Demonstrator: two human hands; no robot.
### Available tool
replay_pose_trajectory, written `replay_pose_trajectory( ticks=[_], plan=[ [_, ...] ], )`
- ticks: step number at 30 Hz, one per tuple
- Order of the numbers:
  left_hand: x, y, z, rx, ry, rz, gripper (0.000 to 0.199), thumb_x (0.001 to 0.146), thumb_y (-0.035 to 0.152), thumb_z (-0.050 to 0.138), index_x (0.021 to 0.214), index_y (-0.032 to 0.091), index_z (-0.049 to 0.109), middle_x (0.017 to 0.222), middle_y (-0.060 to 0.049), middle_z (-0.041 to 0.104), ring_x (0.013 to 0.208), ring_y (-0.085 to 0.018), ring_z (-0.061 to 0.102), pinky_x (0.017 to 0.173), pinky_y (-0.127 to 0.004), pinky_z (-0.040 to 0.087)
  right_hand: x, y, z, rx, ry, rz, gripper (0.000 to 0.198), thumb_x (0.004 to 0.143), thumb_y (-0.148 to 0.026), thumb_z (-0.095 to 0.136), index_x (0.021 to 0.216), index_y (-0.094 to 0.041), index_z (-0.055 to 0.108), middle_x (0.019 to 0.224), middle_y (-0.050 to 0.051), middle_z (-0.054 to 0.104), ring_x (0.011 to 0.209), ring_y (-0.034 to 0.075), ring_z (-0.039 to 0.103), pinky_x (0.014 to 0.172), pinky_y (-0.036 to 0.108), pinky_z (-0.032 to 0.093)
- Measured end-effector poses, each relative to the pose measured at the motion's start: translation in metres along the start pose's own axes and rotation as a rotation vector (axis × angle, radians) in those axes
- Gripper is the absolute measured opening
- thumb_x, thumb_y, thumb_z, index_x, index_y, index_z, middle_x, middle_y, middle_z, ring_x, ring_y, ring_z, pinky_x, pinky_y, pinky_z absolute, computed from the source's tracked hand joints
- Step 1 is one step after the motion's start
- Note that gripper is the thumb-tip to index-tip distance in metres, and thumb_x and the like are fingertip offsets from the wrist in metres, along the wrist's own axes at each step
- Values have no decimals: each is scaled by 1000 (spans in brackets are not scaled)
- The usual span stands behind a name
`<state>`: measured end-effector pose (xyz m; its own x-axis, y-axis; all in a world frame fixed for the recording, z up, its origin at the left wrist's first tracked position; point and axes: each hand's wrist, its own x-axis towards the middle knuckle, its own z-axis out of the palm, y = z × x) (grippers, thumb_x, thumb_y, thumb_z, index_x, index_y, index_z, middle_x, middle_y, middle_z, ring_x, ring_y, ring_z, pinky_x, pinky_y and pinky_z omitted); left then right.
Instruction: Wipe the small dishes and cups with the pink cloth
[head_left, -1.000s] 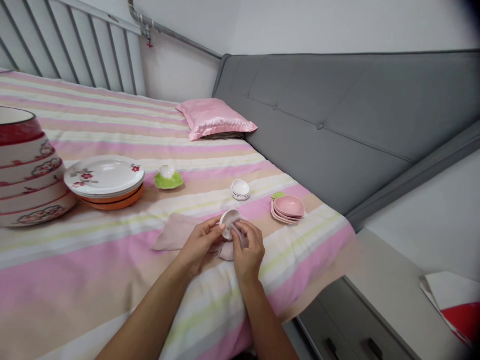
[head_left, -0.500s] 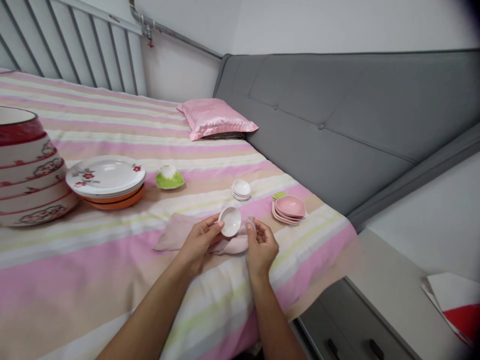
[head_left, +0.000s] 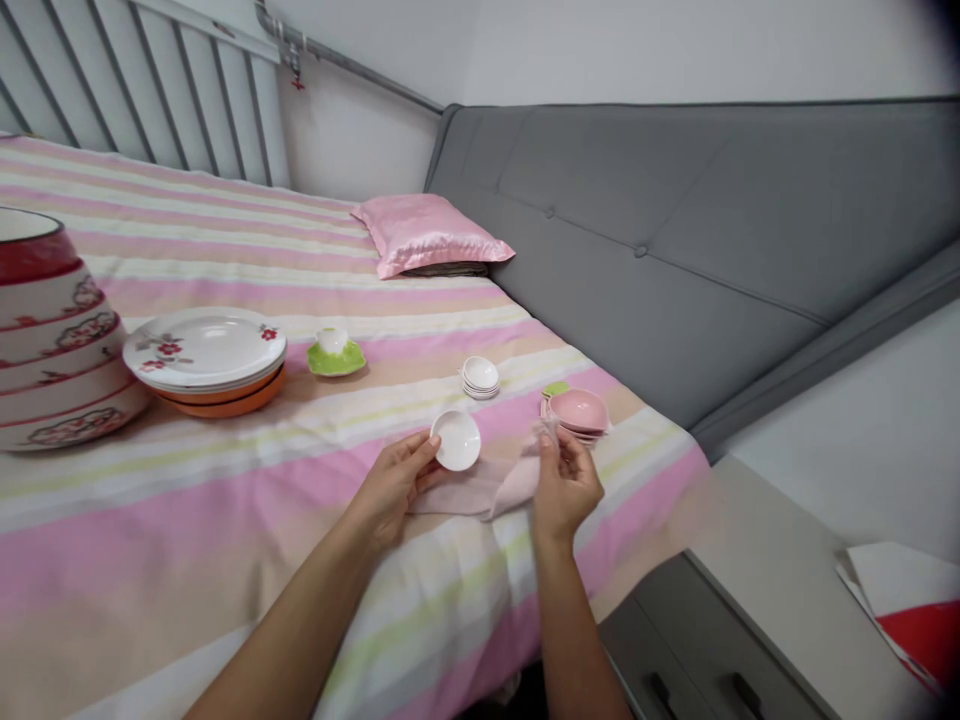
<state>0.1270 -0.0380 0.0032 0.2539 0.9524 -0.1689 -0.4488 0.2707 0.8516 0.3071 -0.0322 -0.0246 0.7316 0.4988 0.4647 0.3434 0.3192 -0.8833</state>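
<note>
Left hand [head_left: 394, 482]: fingers and thumb clamped on the edge of a small white dish [head_left: 457, 441], which is raised over the near part of the bed [head_left: 172, 560], its hollow turned toward the camera. Right hand [head_left: 568, 488]: thumb and fingertips pinched together on one end of a pale pink cloth [head_left: 514, 485]; the rest of the cloth trails leftward, passing below the dish toward the left hand. The hands are apart. Pinched end of cloth overlaps the stack of pink dishes [head_left: 581, 409] in view; contact cannot be determined. A green piece [head_left: 556, 388] shows at the back of that stack. Beyond the held dish, well clear of both hands: stack of small white dishes [head_left: 481, 373]. Farther left, a green leaf-edged dish [head_left: 336, 362] bearing a small white cup-like part; then floral white plates [head_left: 210, 350] on top of orange dishes [head_left: 232, 402], just beside a tall stack of red-rimmed bowls [head_left: 56, 375]. Pink pillow [head_left: 435, 235] lies by the grey headboard [head_left: 675, 220].
</note>
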Motion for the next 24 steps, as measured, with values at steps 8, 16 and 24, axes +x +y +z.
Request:
replay_pose_trajectory(
  ticks=[8,16,24],
  plan=[
    [0,-3,4,22,-104,-31,37,79,34,62,110,14,64,105,-10,68,93,-19,63,88,-31,47,-36,-20,14,-88,-433,-352,18,81,-21,57,96,-17,66,90,7,67,85,17,62,79,30,51],
    [-1,-6,8,28,-106,-55,44,73,29,68,114,13,62,102,-11,69,89,-18,64,89,-30,44,-43,-11,18,-280,-427,-385,21,84,-22,54,99,-15,66,93,9,69,86,19,63,79,31,51],
    [-2,-8,5,62,-146,-90,42,75,31,67,114,14,62,104,-11,68,90,-18,64,89,-30,44,-42,-13,15,-221,-484,-418,21,85,-21,51,98,-17,67,93,8,70,87,18,62,80,32,50]
  ],
)
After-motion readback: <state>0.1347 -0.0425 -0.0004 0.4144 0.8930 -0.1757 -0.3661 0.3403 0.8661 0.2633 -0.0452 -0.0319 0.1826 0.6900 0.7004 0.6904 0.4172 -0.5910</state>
